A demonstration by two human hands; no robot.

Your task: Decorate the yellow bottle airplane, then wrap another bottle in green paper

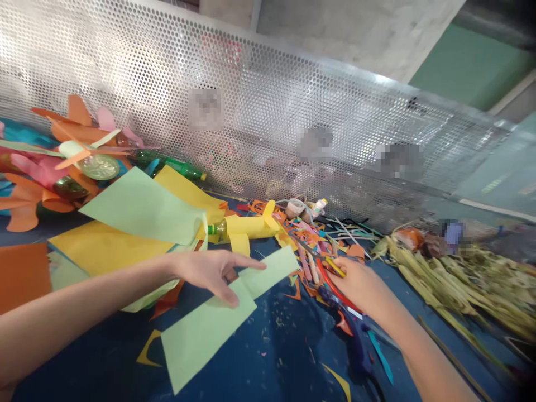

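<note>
My left hand (209,273) rests over two pale green paper pieces (205,340) on the blue table, index finger and thumb stretched apart and touching the paper. The pieces overlap near its fingertips. Closed around scissors (335,266) with red and yellow handles is my right hand (362,285); their dark blades point up and left over paper scraps. A dark blue glue gun (355,340) with an orange trigger lies just below the right hand. Beyond the left hand, a green bottle wrapped in yellow paper (249,226) lies on its side.
Larger green (142,206) and yellow sheets (109,245) lie at left, before orange paper flowers (75,134) and bottles. Colourful scraps (310,240) cover the middle. Dried husks (435,279) lie at right. A perforated metal screen (259,106) stands behind.
</note>
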